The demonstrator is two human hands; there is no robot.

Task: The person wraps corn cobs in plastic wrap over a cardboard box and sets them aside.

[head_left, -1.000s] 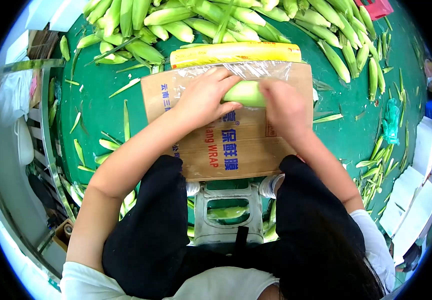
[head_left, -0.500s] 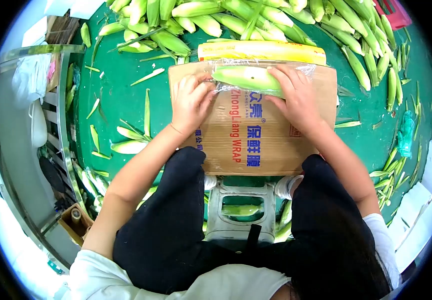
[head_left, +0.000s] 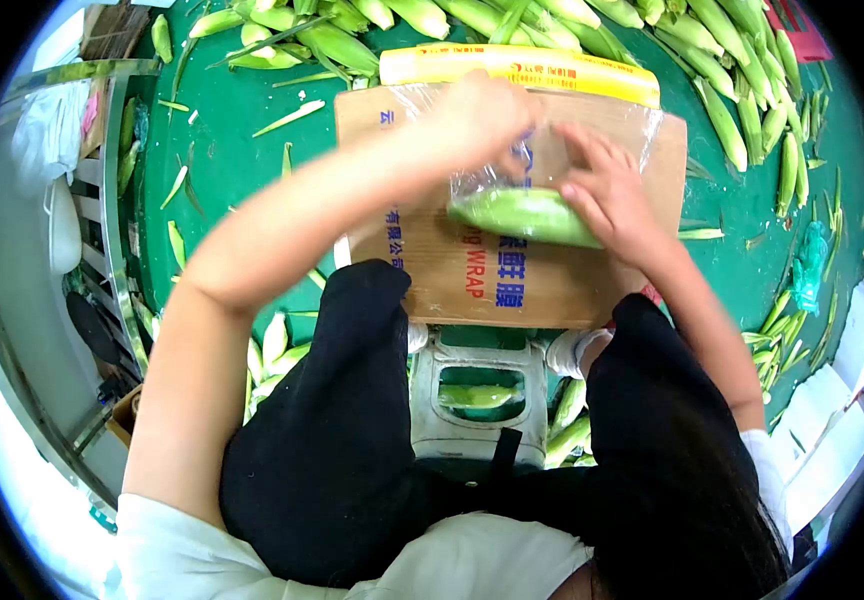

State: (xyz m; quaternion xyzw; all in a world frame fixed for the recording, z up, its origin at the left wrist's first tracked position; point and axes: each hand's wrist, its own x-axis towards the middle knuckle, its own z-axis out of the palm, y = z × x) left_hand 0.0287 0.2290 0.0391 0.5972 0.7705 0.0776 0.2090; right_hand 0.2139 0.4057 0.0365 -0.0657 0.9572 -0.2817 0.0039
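An ear of corn in green husk (head_left: 527, 216), partly covered by clear cling film (head_left: 487, 182), lies across a brown cardboard box (head_left: 422, 275). From the corn, the film stretches up toward the yellow cling film roll (head_left: 592, 80) at the box's far edge. My left hand (head_left: 492, 118) is over the film just below the roll; motion blurs its fingers, so its grip is unclear. Against the corn's right end rests the thumb side of my right hand (head_left: 614, 195). Its other fingers are stretched out above the corn, apart from it.
A heap of unwrapped corn (head_left: 712, 70) spreads along the far side of the green surface (head_left: 237, 150). Loose husk leaves are scattered about. A grey plastic stool (head_left: 477, 440) stands between my legs, and a metal rack (head_left: 117, 200) is at left. A green glove (head_left: 810, 265) lies right.
The corn has come toward me, lower on the box. My left hand has swung right and away, from the corn's left end to over the film. My right hand's fingers have lifted off the corn.
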